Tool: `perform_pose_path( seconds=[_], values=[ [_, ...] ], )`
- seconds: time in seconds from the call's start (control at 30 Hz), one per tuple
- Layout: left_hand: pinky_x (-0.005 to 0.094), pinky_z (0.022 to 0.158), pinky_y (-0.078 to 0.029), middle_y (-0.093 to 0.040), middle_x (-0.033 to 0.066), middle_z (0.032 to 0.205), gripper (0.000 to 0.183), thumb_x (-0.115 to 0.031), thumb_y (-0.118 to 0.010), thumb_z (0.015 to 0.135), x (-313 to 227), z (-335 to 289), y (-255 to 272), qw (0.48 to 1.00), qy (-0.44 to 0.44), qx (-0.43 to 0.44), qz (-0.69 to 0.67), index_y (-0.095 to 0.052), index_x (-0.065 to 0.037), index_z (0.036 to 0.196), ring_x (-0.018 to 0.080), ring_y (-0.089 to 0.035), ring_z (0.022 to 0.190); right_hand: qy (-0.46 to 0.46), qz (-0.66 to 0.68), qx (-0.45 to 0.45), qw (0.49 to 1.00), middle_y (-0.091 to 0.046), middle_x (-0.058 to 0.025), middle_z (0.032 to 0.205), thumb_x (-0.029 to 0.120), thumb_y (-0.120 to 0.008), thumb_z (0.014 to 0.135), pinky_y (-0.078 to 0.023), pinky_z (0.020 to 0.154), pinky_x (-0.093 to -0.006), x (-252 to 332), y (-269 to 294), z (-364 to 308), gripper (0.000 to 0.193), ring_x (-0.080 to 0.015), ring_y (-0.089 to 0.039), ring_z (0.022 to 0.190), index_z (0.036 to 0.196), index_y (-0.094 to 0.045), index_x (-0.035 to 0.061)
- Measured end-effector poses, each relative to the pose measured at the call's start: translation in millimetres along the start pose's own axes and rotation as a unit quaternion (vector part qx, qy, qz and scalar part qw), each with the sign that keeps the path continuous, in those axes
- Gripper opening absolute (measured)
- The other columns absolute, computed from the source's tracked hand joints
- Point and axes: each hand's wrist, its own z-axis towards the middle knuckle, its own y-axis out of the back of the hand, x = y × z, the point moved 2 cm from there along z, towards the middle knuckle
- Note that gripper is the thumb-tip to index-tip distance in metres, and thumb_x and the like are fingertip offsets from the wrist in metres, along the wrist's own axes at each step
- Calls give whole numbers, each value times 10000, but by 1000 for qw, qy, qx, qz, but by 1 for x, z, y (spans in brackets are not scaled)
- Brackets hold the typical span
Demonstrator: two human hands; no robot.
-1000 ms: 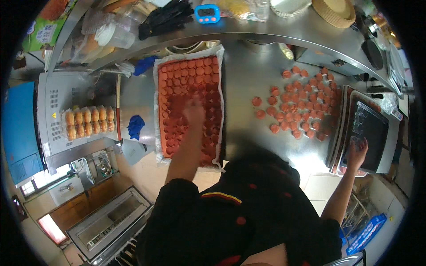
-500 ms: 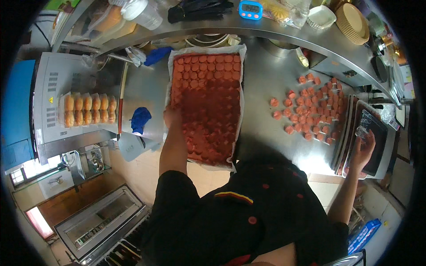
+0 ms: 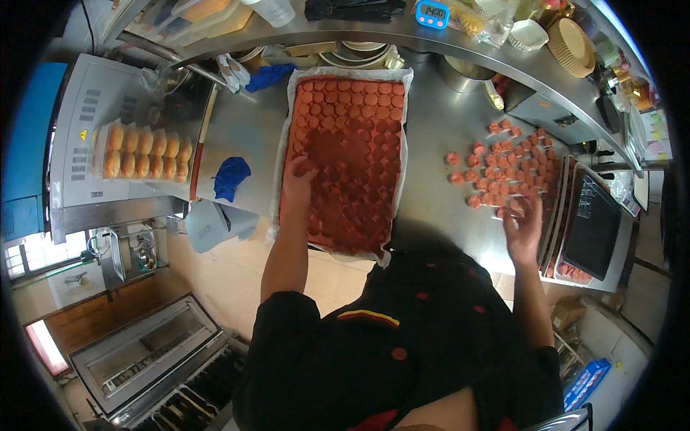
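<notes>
A large sheet of red sponge cake (image 3: 345, 100), cut into many rounds, lies in a paper-lined tray in front of me. Over its left side is my left hand (image 3: 298, 174), fingers curled together; whatever they hold is too small to make out. My right hand (image 3: 525, 228) is at the near edge of a group of small red cake rounds (image 3: 496, 172), several with shiny clear plastic about them. Its fingers are closed on what looks like a clear plastic piece, partly hidden. To its right, a dark tray (image 3: 593, 233) has clear plastic pieces on it.
A crumpled blue cloth (image 3: 231, 178) lies left of the cake. Packed buns (image 3: 144, 154) stand on a metal appliance farther left. Across the back runs a steel shelf (image 3: 345, 30) with a blue timer (image 3: 432, 14) and paper cups (image 3: 571, 47). A steel bowl (image 3: 463, 75) sits beneath it.
My right hand has moved left from the dark tray to the small rounds. My left hand has shifted from the cake's left edge onto its surface. The view has turned slightly.
</notes>
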Motion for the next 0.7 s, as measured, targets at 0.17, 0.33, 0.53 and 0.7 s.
perform_pose_path(
  seconds=[0.17, 0.33, 0.53, 0.7],
  values=[
    [345, 1025, -518, -633, 107, 1316, 526, -56, -762, 906, -36, -41, -21, 951, 92, 28, -295, -570, -39, 1395, 228, -636, 1193, 20, -74, 134, 988, -557, -112, 1328, -99, -709, 874, -568, 929, -341, 14, -43, -12, 597, -218, -614, 1216, 1413, -515, 70],
    [336, 1004, -557, -670, 90, 1248, 429, -25, -737, 945, -128, -104, -82, 986, -35, 154, -55, -577, -41, 1343, 190, -659, 1132, 41, -119, 202, 971, -549, -159, 1401, -65, -755, 850, -597, 959, -365, 22, -85, -16, 576, -281, -639, 1210, 1384, -578, 59],
    [309, 939, -551, -705, 85, 1200, 442, -89, -871, 827, -234, -198, -152, 938, -221, 266, 24, -663, -76, 1216, 184, -683, 1124, 117, -114, 187, 969, -571, -190, 1345, -14, -788, 819, -611, 939, -403, 46, -110, -18, 553, -359, -659, 1146, 1331, -589, 41],
    [342, 939, -545, -698, 87, 1187, 408, -148, -863, 852, -238, -206, -164, 885, -388, 233, 110, -682, -90, 1214, 199, -660, 1147, 123, -112, 159, 973, -578, -184, 1333, -22, -803, 801, -614, 922, -390, 54, -97, -22, 561, -352, -664, 1143, 1317, -589, 33]
  ],
)
